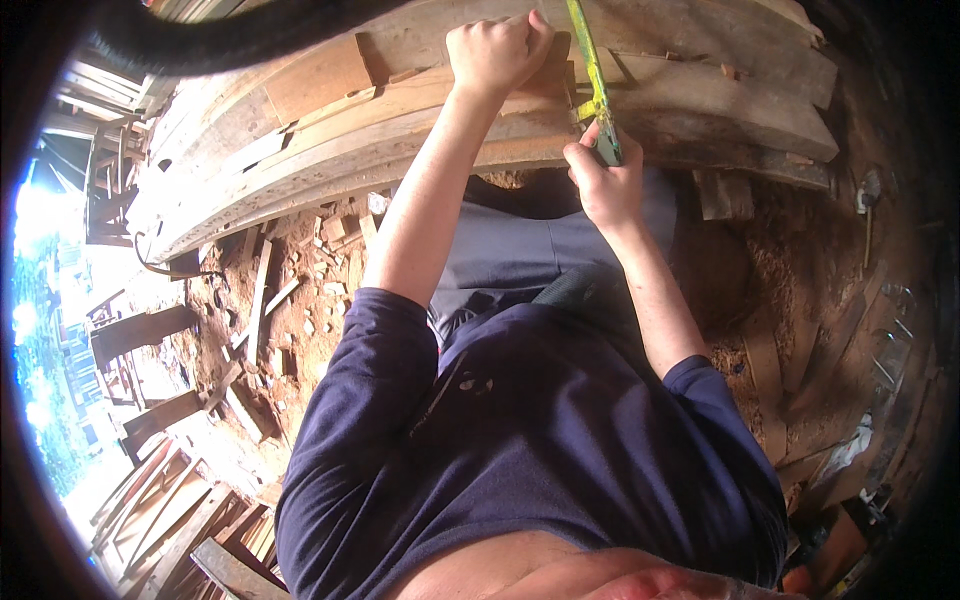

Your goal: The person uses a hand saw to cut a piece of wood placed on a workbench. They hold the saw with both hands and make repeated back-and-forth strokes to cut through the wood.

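Observation:
My left hand is closed like a fist over the workbench of thick planks, thumb toward the right. What its fingers hold, if anything, is hidden. Just below and right of it lies a short brown board. My right hand is wrapped round the dark grip of a yellow-green hacksaw. Its long narrow frame points away from me, past the board's right end. The blade cannot be made out, nor whether it touches the wood.
A wide flat board and thin strips lie on the bench's left part. Offcuts and sawdust cover the ground at left. Stacked timber stands lower left. A dark curved band crosses the upper left.

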`<state>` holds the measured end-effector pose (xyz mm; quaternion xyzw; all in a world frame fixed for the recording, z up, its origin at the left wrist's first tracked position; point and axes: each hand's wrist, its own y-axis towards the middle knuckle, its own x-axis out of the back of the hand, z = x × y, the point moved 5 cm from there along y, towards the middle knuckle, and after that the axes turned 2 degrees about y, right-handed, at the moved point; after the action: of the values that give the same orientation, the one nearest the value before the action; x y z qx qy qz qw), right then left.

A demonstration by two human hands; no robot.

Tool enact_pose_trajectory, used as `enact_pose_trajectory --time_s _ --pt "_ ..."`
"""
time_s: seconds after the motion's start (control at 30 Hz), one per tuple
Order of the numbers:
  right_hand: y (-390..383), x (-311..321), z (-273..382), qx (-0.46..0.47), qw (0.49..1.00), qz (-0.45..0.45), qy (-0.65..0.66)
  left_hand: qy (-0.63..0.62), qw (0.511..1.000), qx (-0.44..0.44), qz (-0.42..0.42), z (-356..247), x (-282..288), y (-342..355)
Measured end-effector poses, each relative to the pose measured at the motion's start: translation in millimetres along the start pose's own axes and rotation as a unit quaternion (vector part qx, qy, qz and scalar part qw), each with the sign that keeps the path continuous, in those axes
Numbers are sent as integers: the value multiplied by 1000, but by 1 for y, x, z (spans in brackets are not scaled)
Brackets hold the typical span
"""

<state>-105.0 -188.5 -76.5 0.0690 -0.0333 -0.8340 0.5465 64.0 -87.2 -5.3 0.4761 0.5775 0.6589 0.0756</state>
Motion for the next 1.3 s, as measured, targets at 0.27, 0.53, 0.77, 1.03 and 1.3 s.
enact_pose_trajectory --time_s 0.27,0.53,0.77,1.03,1.3 --pt "-15 14 -3 27 999 29 -15 22 1000 7 3 2 -2 2" --pt "-44 23 6 17 999 39 -21 15 1000 4 0 9 -17 -2" --pt "-12 16 47 82 997 5 6 44 998 -24 -29 10 -18 -3" --pt "21 3 42 7 990 -2 138 69 997 -25 -36 6 -16 -5" --pt "17 -1 5 21 998 6 54 74 997 -24 -30 8 -18 -5"
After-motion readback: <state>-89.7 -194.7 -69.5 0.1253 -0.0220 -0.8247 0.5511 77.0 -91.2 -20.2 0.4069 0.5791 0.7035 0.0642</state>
